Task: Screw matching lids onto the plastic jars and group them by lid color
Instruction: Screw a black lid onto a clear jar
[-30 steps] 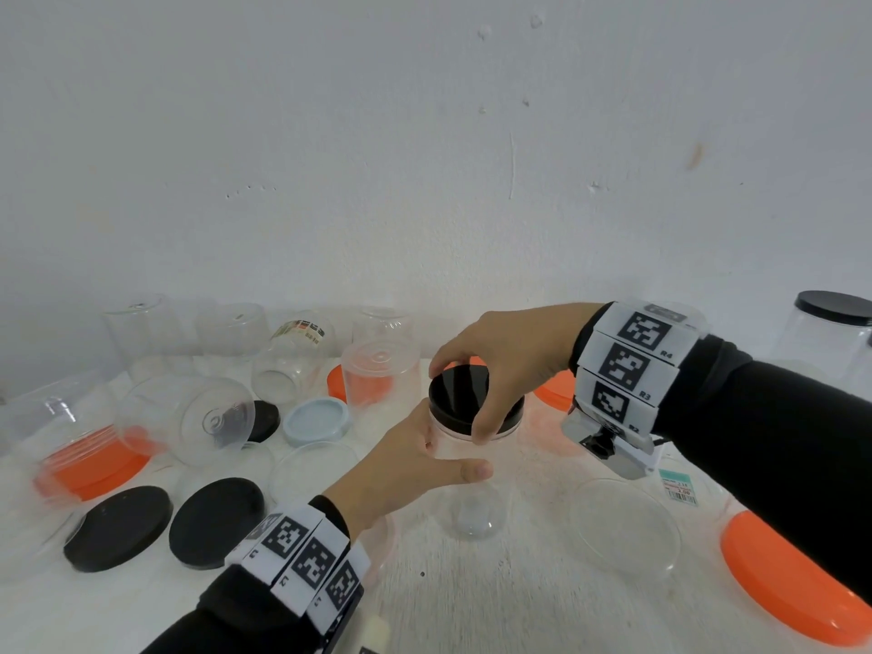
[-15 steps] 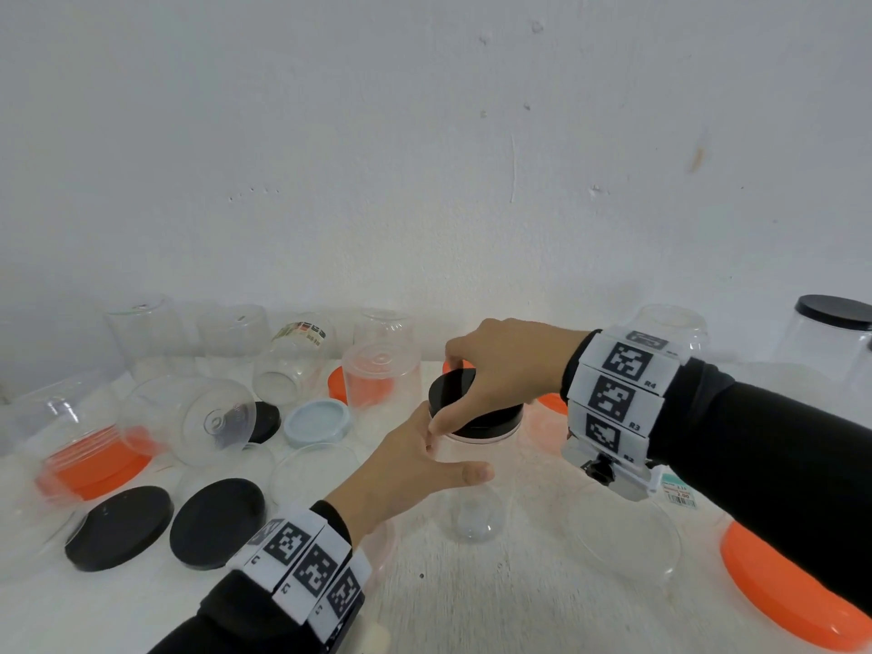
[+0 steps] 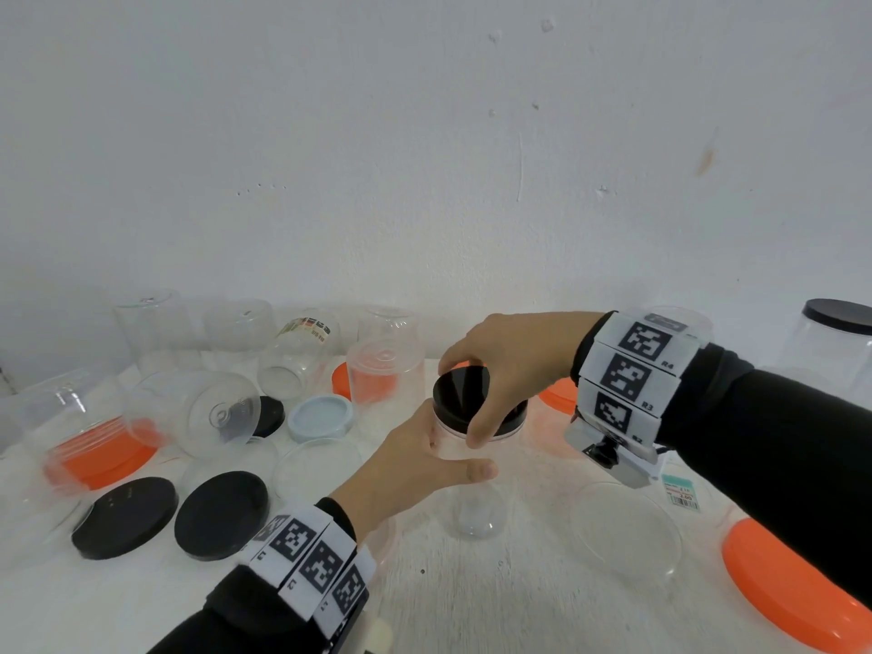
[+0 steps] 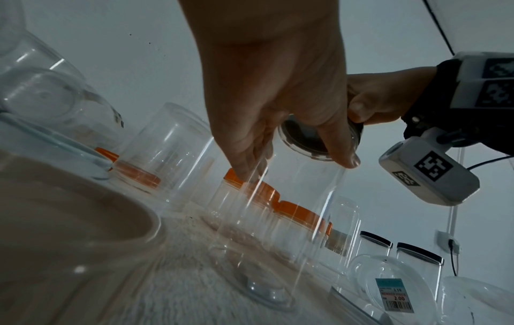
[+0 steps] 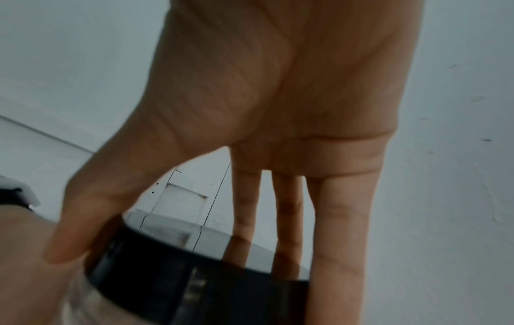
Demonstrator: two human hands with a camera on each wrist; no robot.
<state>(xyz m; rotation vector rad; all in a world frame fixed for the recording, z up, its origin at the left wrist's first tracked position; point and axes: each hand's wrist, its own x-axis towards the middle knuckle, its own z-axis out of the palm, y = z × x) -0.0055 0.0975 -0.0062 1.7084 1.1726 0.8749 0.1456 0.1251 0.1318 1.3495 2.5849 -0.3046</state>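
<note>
jar, clear plastic, stands upright mid-tabletop, the left hand wrapped around its upper wall. right hand has its grip closed on the black lid sitting on the jar's mouth. the head view alone shows two loose black lids at the left and one pale blue lid. only the left wrist view shows two black-lidded jars far right.
</note>
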